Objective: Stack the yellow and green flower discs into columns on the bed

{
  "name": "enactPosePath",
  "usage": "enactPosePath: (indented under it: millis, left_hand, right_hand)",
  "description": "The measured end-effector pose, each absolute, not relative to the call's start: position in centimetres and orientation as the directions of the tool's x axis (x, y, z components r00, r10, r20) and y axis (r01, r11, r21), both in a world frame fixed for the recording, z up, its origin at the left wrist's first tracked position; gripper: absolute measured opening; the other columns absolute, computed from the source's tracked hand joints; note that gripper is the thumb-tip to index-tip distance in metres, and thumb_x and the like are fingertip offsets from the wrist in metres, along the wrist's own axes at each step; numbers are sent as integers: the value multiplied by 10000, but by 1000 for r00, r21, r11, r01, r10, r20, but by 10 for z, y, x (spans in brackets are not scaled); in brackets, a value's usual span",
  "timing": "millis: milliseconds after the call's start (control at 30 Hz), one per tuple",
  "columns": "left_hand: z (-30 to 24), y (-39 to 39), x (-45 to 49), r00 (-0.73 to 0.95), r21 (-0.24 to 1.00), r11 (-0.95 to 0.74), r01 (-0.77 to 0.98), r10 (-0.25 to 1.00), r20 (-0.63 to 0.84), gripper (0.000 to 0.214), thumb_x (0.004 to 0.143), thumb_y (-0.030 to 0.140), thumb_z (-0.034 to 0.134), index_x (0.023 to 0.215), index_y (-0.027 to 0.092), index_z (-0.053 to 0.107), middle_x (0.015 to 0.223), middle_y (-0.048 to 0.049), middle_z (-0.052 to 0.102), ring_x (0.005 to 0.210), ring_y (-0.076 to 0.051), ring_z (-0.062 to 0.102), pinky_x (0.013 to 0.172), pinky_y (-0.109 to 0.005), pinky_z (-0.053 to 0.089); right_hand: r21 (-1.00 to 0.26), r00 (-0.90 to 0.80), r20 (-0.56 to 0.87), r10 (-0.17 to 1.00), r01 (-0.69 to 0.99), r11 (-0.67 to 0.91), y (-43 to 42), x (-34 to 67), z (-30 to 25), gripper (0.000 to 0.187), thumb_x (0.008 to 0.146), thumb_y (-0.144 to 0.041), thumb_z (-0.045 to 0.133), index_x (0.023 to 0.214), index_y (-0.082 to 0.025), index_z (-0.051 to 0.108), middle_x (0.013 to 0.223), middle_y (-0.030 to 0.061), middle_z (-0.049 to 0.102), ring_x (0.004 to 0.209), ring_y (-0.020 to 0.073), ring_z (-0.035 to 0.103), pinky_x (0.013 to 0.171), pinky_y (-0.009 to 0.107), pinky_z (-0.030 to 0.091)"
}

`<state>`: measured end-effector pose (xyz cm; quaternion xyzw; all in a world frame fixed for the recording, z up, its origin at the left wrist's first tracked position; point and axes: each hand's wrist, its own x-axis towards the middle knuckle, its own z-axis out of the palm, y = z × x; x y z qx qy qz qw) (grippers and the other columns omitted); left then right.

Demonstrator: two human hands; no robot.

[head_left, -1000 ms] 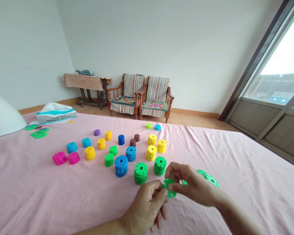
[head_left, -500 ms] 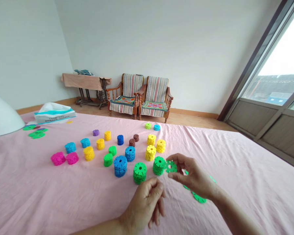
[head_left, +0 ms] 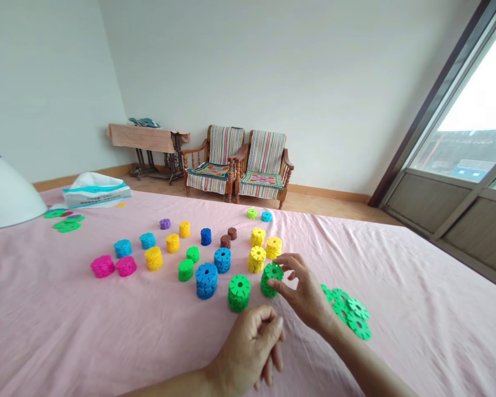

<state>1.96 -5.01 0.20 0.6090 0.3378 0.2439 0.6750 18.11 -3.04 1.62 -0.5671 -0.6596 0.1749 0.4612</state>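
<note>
Disc stacking, judged to be well advanced. Many coloured stacks [head_left: 222, 262] are set out across the middle of the counter [head_left: 400, 270], and most appear finished. Left unstacked are the loose green discs [head_left: 352, 318], spread toward the right edge; more flat discs [head_left: 68, 225] are seen near the far left corner, just beside the tissue pack [head_left: 97, 194]. The right-hand green stack [head_left: 268, 291] is placed in the nearest row, beside a second green stack [head_left: 238, 296]. Its top is spanned by the right hand [head_left: 308, 295], thumb and fingers held apart on either side; whether a disc is clamped cannot be told. In the left hand [head_left: 248, 344], nearer the viewer, the fingers are curled together, nothing being seen held.
</note>
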Motion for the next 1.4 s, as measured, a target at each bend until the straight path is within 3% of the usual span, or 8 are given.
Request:
enactPosePath:
  millis: [467,633,767,867,967,1167,1333,1400]
  left_hand:
    - [2,-50,20,667,987,129,91,729,-156,571,748,758,469,766,188,456,488,39,546,289,-45,383,247,-108,222]
    - [1,-51,20,654,986,133,104,737,-169,597,720,785,473,749,189,456,476,40,539,283,-46,382,242,-109,226]
    - [1,-51,19,659,986,128,107,733,-167,592,724,780,476,749,190,457,483,40,544,289,-48,390,246,-105,227]
    - [0,-50,19,666,987,121,102,729,-158,582,737,771,472,758,189,458,486,41,546,287,-47,387,245,-105,223]
    - [0,-49,19,672,988,120,99,724,-156,572,750,759,470,764,188,460,488,40,548,284,-45,383,244,-106,224]
    - [1,-50,18,671,986,123,109,723,-165,563,755,748,473,763,186,459,490,41,544,283,-41,379,242,-102,216]
    - [2,-50,18,671,986,120,119,722,-169,550,765,737,469,766,187,451,496,37,545,285,-41,379,241,-102,216]
    - [2,-50,18,666,986,125,115,726,-170,541,773,727,470,805,187,451,508,40,549,290,-43,383,242,-101,222]
  right_hand:
    - [-729,42,427,903,606,317,-31,181,16,314,795,-382,663,1058,-220,601,1099,76,573,869,203,624,730,358,501]
    - [-715,114,469,876,632,300,-31,206,33,270,866,-422,551,983,-191,626,1009,84,626,837,195,628,710,339,488]
    - [-650,131,277,952,755,85,-35,246,36,196,833,-346,537,746,-186,607,741,42,630,707,183,598,639,316,459]
    - [-512,9,76,997,858,31,-44,269,33,60,740,-249,602,757,-191,598,780,35,629,751,187,592,679,311,449]
    - [-453,-90,-56,994,890,55,-53,276,34,134,669,-176,613,800,-194,595,845,31,623,787,182,578,702,300,441]
    - [-430,-149,-140,979,899,76,-58,268,39,264,600,-124,604,855,-189,581,877,33,606,800,177,546,719,295,424]
    - [-442,-141,-118,983,894,76,-57,268,38,217,591,-101,601,781,-188,543,843,25,585,777,166,516,689,281,395]
    - [-508,-139,-128,982,859,55,-56,267,41,156,624,-102,591,723,-191,509,746,-3,550,697,140,483,613,258,363]
